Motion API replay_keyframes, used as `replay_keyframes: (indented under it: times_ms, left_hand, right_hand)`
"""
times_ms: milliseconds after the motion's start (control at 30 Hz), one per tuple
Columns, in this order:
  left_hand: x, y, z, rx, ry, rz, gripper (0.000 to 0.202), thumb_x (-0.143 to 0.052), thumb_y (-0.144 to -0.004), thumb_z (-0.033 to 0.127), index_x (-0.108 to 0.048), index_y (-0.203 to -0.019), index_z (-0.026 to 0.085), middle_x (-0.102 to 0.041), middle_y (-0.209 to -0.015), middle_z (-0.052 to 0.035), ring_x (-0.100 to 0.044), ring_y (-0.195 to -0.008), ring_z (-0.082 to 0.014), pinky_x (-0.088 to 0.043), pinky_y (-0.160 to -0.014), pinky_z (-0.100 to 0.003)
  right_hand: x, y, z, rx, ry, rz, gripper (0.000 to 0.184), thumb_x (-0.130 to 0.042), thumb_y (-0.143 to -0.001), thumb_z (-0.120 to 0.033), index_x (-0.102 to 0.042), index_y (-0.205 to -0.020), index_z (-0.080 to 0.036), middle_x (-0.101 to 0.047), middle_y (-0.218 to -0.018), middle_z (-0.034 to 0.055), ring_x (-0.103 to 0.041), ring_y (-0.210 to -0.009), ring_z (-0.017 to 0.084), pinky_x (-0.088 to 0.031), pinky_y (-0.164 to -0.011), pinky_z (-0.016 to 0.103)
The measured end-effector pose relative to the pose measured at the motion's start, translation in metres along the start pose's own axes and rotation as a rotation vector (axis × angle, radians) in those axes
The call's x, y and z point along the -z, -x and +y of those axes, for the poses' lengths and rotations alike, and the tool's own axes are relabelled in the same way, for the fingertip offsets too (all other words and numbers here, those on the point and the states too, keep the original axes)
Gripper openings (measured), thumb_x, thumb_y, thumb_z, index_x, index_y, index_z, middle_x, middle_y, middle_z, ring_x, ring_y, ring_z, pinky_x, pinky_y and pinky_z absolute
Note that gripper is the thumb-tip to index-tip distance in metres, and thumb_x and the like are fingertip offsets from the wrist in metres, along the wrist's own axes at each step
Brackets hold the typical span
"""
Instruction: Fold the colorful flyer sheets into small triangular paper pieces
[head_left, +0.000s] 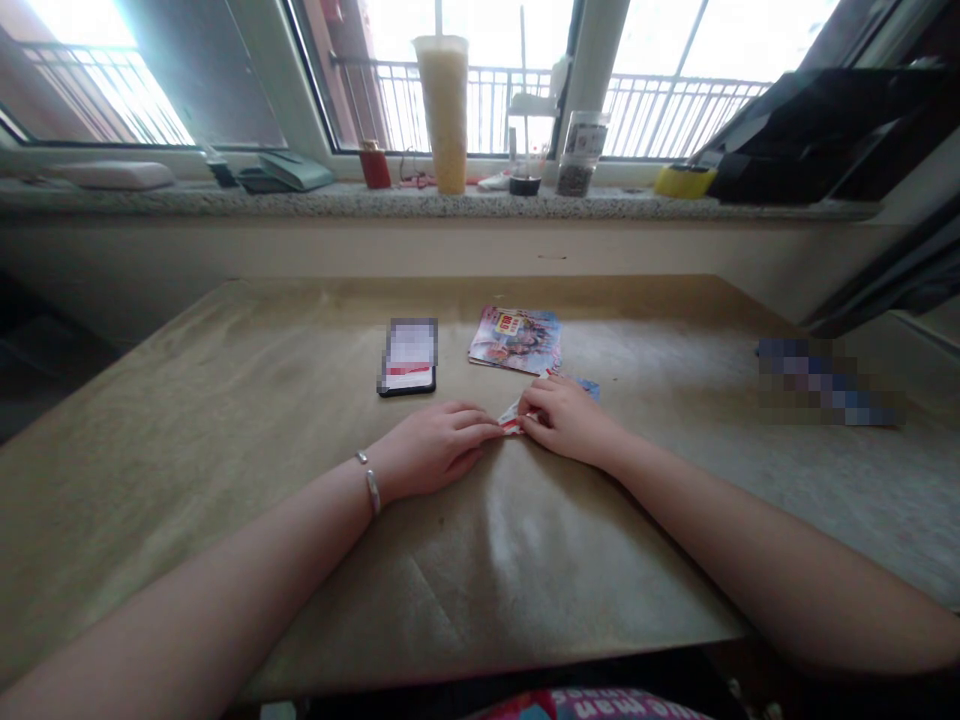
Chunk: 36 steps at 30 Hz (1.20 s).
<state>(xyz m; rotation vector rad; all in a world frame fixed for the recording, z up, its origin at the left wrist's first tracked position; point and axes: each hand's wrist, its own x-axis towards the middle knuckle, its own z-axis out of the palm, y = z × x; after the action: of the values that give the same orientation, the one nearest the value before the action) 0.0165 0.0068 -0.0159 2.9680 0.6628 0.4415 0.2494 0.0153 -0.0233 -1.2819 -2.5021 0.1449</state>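
Observation:
A small piece of folded paper (511, 421), white with red print, lies on the table between my hands. My left hand (439, 447), with a silver bracelet at the wrist, holds its left corner down with the fingertips. Curled fingers of my right hand (568, 418) pinch the same paper from the right and cover much of it. A blue printed part (589, 388) shows just beyond the right knuckles; whether it belongs to the same sheet I cannot tell. Right behind my right hand is a stack of colourful printed sheets (517, 340).
A phone (409, 357) with a blurred screen lies beyond my left hand. At the table's right lies a blurred bluish item (825, 385). Along the granite windowsill (300, 203) stand a tall cup of yellow drink (444, 115), a red container (374, 165) and a yellow object (684, 181).

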Motion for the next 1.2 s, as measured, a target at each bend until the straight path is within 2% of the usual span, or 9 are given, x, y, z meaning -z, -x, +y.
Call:
replay_keyframes:
  times_ms: [233,367,667,933,1200]
  left_hand:
    - [-0.0028,0.0015,-0.0018,-0.023,-0.069,0.02,0.035,-0.042,-0.093,0.018,-0.057,-0.125,0.021,-0.064,-0.114,-0.0074,-0.059,-0.103,-0.0193,-0.051,-0.088,-0.034]
    - [-0.0047,0.0021,-0.0031,-0.026,-0.103,0.021,0.035,-0.04,-0.094,0.019,-0.058,-0.124,0.021,-0.065,-0.114,-0.0068,-0.06,-0.103,-0.0186,-0.053,-0.087,-0.033]
    - [-0.0016,0.0002,-0.0053,-0.062,-0.103,0.016,0.033,-0.041,-0.095,0.02,-0.059,-0.122,0.021,-0.066,-0.113,-0.0054,-0.061,-0.103,-0.0184,-0.052,-0.087,-0.033]
    - [-0.0015,0.0005,-0.0058,-0.106,-0.151,0.01,0.035,-0.039,-0.094,0.019,-0.056,-0.125,0.016,-0.065,-0.119,-0.0076,-0.059,-0.107,-0.0206,-0.052,-0.089,-0.035]
    - [0.0011,0.0023,-0.0029,-0.097,-0.063,-0.008,0.034,-0.044,-0.091,0.018,-0.058,-0.122,0.02,-0.065,-0.118,-0.0057,-0.058,-0.108,-0.0208,-0.051,-0.089,-0.035]
  right_hand:
    - [-0.0075,-0.0006,0.0048,-0.054,-0.047,0.042,0.013,-0.061,-0.081,-0.031,-0.063,-0.075,-0.02,-0.068,-0.082,0.0045,-0.059,-0.082,0.019,-0.038,-0.081,0.033]
    - [-0.0087,-0.0016,0.0056,-0.086,-0.06,0.046,0.011,-0.064,-0.08,-0.03,-0.064,-0.074,-0.02,-0.069,-0.08,0.0028,-0.06,-0.079,0.018,-0.038,-0.078,0.032]
    - [-0.0044,-0.003,0.002,-0.103,0.018,-0.014,0.012,-0.061,-0.084,-0.029,-0.065,-0.079,-0.019,-0.07,-0.083,0.0049,-0.061,-0.083,0.021,-0.037,-0.079,0.034]
    - [-0.004,-0.0029,-0.0004,-0.109,0.091,-0.025,0.014,-0.055,-0.087,-0.026,-0.065,-0.083,-0.017,-0.07,-0.087,0.0077,-0.061,-0.084,0.022,-0.039,-0.077,0.033]
    - [0.0005,0.0001,0.001,-0.062,0.08,-0.052,0.013,-0.052,-0.088,-0.025,-0.06,-0.081,-0.018,-0.069,-0.084,0.0056,-0.061,-0.082,0.02,-0.037,-0.075,0.032]
